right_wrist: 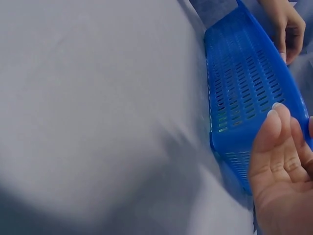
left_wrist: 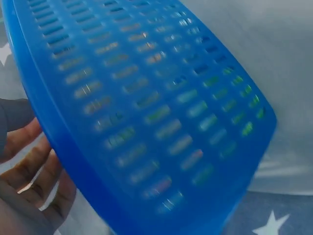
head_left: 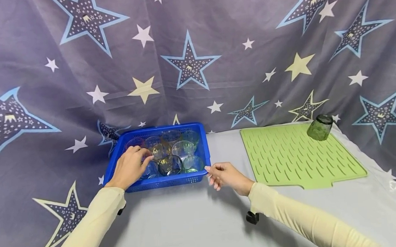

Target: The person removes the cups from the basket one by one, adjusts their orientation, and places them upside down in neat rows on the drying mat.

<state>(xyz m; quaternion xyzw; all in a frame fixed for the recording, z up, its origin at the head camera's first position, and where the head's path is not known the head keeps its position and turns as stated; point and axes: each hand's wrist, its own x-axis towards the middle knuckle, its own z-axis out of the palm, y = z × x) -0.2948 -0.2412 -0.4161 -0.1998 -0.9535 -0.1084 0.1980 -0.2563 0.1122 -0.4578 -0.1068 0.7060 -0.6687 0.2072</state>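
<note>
My left hand (head_left: 130, 166) reaches over the near left rim of a blue perforated basket (head_left: 167, 182), its fingers bent down among the glasses. In the left wrist view the left hand's fingers (left_wrist: 29, 171) show beside the rim, with no glass visible in them. Just under that hand sits a bluish glass (head_left: 149, 171); a dark smoky glass (head_left: 170, 165) and a greenish clear glass (head_left: 193, 164) stand along the front. My right hand (head_left: 227, 177) is at the basket's near right corner, fingertips at the rim, fingers loosely bent in the right wrist view (right_wrist: 283, 171).
Several more clear and tinted glasses fill the basket, including an amber one (head_left: 160, 152). On the right lies a green ridged drying mat (head_left: 297, 158). A dark green glass (head_left: 320, 127) stands upside down, slightly tilted in view, at its far right corner. A star-patterned curtain (head_left: 196, 100) hangs behind the table.
</note>
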